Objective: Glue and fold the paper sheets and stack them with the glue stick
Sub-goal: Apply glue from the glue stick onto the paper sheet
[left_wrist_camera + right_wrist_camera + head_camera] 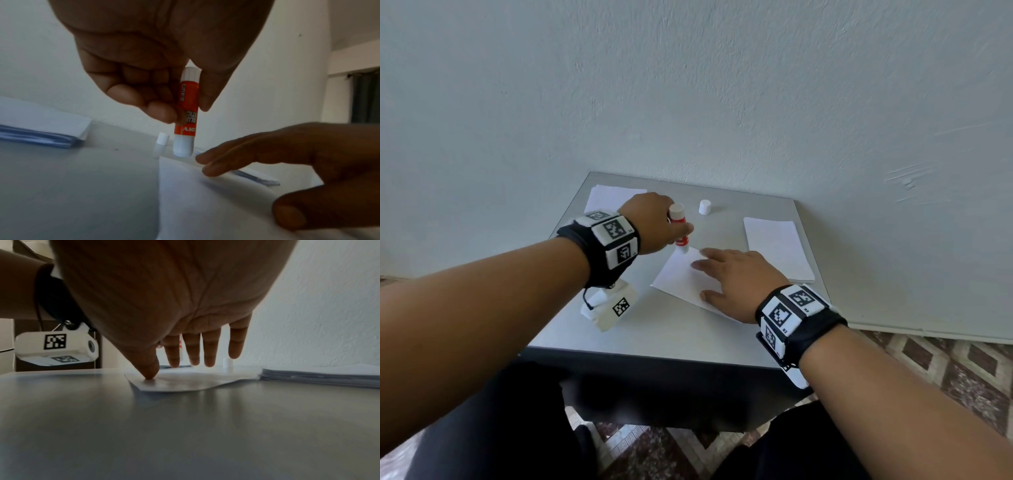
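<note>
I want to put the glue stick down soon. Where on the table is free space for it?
Bare table lies along the near edge, in front of the sheet under the right hand. A smaller bare patch lies between the cap and the right paper stack. It is crowded around the glue stick in the left hand.

- The left hand (650,222) holds the glue stick (680,229) in its grip, tip down on the far corner of a paper sheet (681,277).
- The right hand (736,281) lies flat on that sheet, fingers spread.
- A white cap (705,207) stands on the grey surface (671,329) beyond them.
- One paper stack (777,246) lies to the right, another (609,197) at the far left.
</note>
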